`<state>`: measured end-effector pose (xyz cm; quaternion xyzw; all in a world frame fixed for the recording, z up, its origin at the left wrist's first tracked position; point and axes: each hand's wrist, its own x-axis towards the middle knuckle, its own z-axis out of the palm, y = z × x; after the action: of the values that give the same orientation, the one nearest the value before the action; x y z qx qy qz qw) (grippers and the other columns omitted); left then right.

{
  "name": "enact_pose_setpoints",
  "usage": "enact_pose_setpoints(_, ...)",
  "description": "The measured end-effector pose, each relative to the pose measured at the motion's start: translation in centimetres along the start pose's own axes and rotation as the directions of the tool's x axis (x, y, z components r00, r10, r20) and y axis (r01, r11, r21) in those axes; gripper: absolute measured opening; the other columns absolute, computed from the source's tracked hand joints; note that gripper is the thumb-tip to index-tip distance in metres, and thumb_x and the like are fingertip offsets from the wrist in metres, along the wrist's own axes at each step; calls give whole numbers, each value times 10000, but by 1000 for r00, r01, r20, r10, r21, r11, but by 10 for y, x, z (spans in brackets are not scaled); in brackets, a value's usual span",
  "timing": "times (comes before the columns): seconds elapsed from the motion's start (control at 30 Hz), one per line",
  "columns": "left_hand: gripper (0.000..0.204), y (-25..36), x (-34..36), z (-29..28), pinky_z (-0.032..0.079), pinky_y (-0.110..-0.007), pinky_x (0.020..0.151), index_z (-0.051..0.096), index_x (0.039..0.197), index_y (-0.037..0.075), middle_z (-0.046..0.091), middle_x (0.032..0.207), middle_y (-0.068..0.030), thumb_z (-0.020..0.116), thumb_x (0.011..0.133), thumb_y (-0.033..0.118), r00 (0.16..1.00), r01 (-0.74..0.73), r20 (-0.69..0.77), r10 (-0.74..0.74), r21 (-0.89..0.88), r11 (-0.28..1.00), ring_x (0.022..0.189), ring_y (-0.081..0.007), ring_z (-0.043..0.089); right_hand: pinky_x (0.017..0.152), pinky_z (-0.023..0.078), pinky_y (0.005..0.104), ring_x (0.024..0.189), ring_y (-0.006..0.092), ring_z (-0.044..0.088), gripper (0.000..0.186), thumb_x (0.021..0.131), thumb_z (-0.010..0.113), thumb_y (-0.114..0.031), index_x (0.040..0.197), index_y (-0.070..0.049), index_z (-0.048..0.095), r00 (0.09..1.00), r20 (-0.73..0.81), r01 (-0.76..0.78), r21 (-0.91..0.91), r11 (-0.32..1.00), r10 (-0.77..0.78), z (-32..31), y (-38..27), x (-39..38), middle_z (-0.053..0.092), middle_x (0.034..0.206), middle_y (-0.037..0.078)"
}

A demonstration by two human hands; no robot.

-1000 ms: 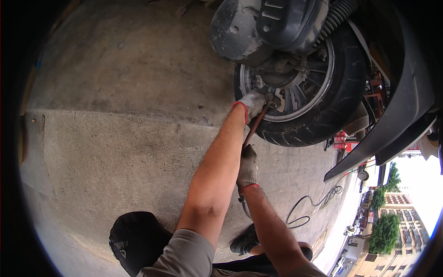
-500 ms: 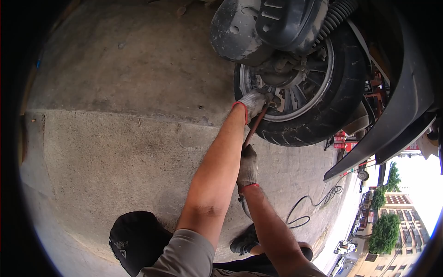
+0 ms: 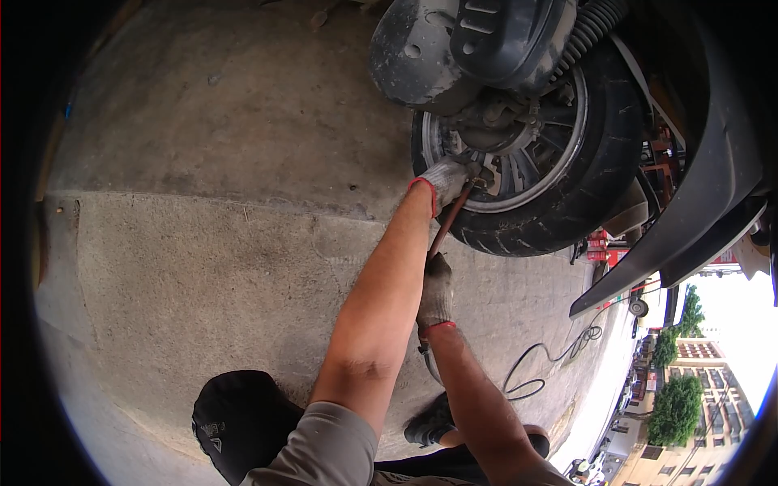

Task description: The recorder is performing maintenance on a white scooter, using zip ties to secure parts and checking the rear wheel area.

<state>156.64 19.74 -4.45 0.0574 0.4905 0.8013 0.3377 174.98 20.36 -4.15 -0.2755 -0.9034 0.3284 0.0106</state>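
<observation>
A scooter wheel with a black tyre (image 3: 527, 231) and a grey spoked rim (image 3: 579, 138) stands in front of me. My left hand (image 3: 450, 176), in a pale knit glove with a red cuff, reaches to the lower rim; its fingers are closed at the upper end of a reddish-brown tube (image 3: 450, 223). What that end meets is partly hidden by the fingers. Lower down, my right hand (image 3: 438, 296), in a dirty glove, is wrapped round the tube's other end. A thin hose (image 3: 431, 364) hangs below this hand.
Above the wheel sits a dark engine cover (image 3: 502, 49) with a ribbed duct (image 3: 596, 36). A grey mudguard (image 3: 689, 194) overhangs on the right. A black hose (image 3: 527, 364) loops over the concrete floor (image 3: 203, 275). At the lower left is a black cap (image 3: 243, 421).
Both hands and the tube stay nearly where they were. In the street at the lower right, a white vehicle has moved lower in the picture.
</observation>
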Motion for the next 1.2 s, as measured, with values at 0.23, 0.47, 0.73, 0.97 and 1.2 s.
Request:
enact_pose_setpoints(0.23,263,-14,13,-2,429,-326,801,747,966,115,655,927,-63,557,908,288,995,-89,47,90,-34,995,881,-190,540,692,472,500,847,455,613,273,861,563,-283,902,-14,591,1000,3,-9,-16,1000,9,0,0,0,642,850,256)
enact_pose_setpoints(0.47,257,1,-5,0,434,-328,792,756,951,131,661,962,-69,566,896,296,998,-25,53,26,-34,999,884,-199,539,691,470,503,846,456,611,268,859,569,-283,890,-17,586,1000,-7,0,-23,1000,0,0,1,0,640,843,255)
enact_pose_setpoints(0.73,263,4,-5,1,425,-318,816,749,959,108,665,968,-61,568,885,284,1000,5,5,-5,8,1000,896,-188,534,686,470,511,843,462,608,273,852,578,-286,897,-17,583,1000,-7,-5,-33,999,5,0,0,0,637,848,262)
enact_pose_setpoints(0.97,287,-2,1,0,391,-279,715,740,951,111,639,861,8,545,931,320,999,-24,40,25,-24,999,774,-133,484,707,472,499,868,459,606,280,859,574,-291,911,-16,581,1000,6,-16,-17,1000,16,-1,-1,-1,638,872,262)
enact_pose_setpoints(1.2,307,-10,12,-1,387,-261,846,740,965,94,686,987,0,486,963,267,997,-30,74,30,-6,1000,925,-128,533,728,470,492,899,452,605,293,876,565,-307,925,-18,583,997,29,-74,-51,996,76,-6,-14,-4,641,893,259)
